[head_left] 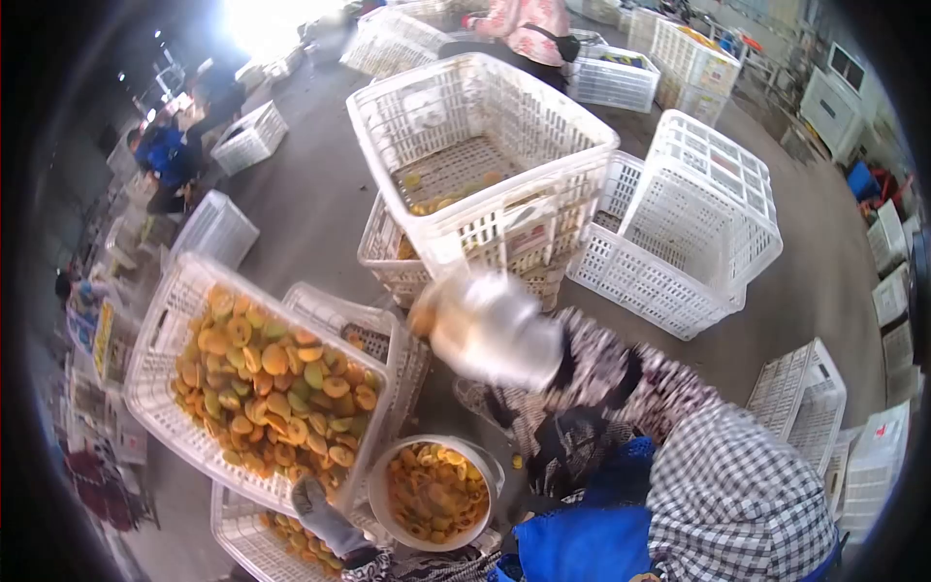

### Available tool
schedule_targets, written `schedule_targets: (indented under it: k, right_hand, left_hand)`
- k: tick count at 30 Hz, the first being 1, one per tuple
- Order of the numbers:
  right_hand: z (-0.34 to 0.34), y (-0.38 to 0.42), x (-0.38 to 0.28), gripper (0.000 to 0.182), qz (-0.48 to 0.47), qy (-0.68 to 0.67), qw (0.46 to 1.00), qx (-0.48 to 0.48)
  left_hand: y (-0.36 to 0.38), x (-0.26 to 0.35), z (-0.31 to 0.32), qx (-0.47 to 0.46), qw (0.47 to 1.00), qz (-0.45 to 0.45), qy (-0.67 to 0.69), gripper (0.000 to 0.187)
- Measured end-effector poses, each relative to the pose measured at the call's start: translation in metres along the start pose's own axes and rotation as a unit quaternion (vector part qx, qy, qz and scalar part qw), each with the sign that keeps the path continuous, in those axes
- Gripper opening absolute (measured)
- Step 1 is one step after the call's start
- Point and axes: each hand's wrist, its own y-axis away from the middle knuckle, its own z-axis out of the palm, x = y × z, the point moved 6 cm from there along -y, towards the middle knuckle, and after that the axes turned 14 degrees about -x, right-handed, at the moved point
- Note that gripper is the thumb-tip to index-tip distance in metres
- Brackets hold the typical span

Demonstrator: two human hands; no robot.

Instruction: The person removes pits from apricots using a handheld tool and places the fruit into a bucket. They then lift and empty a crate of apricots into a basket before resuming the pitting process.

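My right hand (485, 325), in a pale, shiny covering, is smeared by motion in mid-view, in front of the tall white crate (524, 218). An orange-brown blur shows at its fingertip side; whether it is held cannot be made out. My left hand (325, 519), in a grey glove, is at the lower edge of a tilted white crate (160, 388) full of halved orange and green fruit (272, 373). Its fingers are not clear. Right of this hand stands a round white bucket (381, 490) holding orange fruit pieces (436, 493).
Nested white crates (669, 286) stand at the right. Another crate (228, 524) with fruit lies under the tilted one. A person in a pink patterned top (519, 24) is at the top. People in blue (167, 155) are at the far left, near more crates (218, 233).
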Motion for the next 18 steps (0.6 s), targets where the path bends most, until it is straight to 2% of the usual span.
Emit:
schedule_targets:
  k: [1, 2, 3, 5, 7, 9, 10, 12, 13, 14, 15, 17, 18]
  right_hand:
    - [0.009, 0.003, 0.055, 0.013, 0.087, -0.039, 0.994, -0.06]
    - [0.031, 0.013, 0.103, 0.018, 0.19, -0.084, 0.968, -0.138]
    - [0.053, 0.024, 0.142, 0.015, 0.193, -0.061, 0.979, -0.038]
    - [0.071, 0.045, 0.219, 0.018, 0.261, -0.126, 0.954, 0.076]
    - [0.109, 0.059, 0.267, 0.022, 0.379, -0.135, 0.913, -0.063]
    - [0.159, 0.075, 0.295, 0.028, 0.459, -0.234, 0.837, -0.184]
    - [0.17, 0.074, 0.303, 0.031, 0.469, -0.287, 0.794, -0.26]
    - [0.174, 0.074, 0.313, 0.031, 0.444, -0.279, 0.805, -0.278]
    - [0.17, 0.068, 0.31, 0.031, 0.41, -0.273, 0.817, -0.299]
    - [0.162, 0.067, 0.313, 0.034, 0.413, -0.31, 0.798, -0.311]
    - [0.182, 0.072, 0.325, 0.032, 0.385, -0.362, 0.801, -0.282]
    - [0.256, 0.098, 0.34, 0.031, 0.326, -0.526, 0.765, -0.181]
    - [0.298, 0.117, 0.352, 0.032, 0.325, -0.592, 0.726, -0.127]
  left_hand:
    - [-0.003, 0.004, 0.003, -0.002, 0.999, 0.037, -0.016, 0.021]
    - [-0.007, 0.005, 0.011, -0.031, 0.999, 0.011, -0.018, 0.022]
    - [-0.003, 0.018, 0.028, -0.034, 0.999, 0.014, -0.02, 0.022]
    - [0.005, 0.061, 0.08, -0.058, 0.998, 0.024, -0.011, 0.024]
    - [0.0, 0.103, 0.134, -0.159, 0.985, 0.049, -0.04, 0.026]
    - [-0.002, 0.145, 0.191, -0.248, 0.959, 0.111, -0.077, 0.028]
    - [-0.005, 0.163, 0.217, -0.283, 0.942, 0.154, -0.093, 0.029]
    - [-0.009, 0.184, 0.263, -0.276, 0.958, 0.068, -0.037, 0.032]
    - [-0.016, 0.185, 0.283, -0.299, 0.95, 0.09, -0.032, 0.035]
    - [-0.025, 0.186, 0.294, -0.31, 0.944, 0.109, -0.034, 0.039]
    - [-0.01, 0.202, 0.322, -0.362, 0.926, -0.005, 0.11, 0.043]
    - [-0.025, 0.179, 0.348, -0.345, 0.917, -0.13, 0.153, 0.048]
    - [-0.026, 0.208, 0.362, -0.3, 0.937, -0.051, 0.169, 0.045]
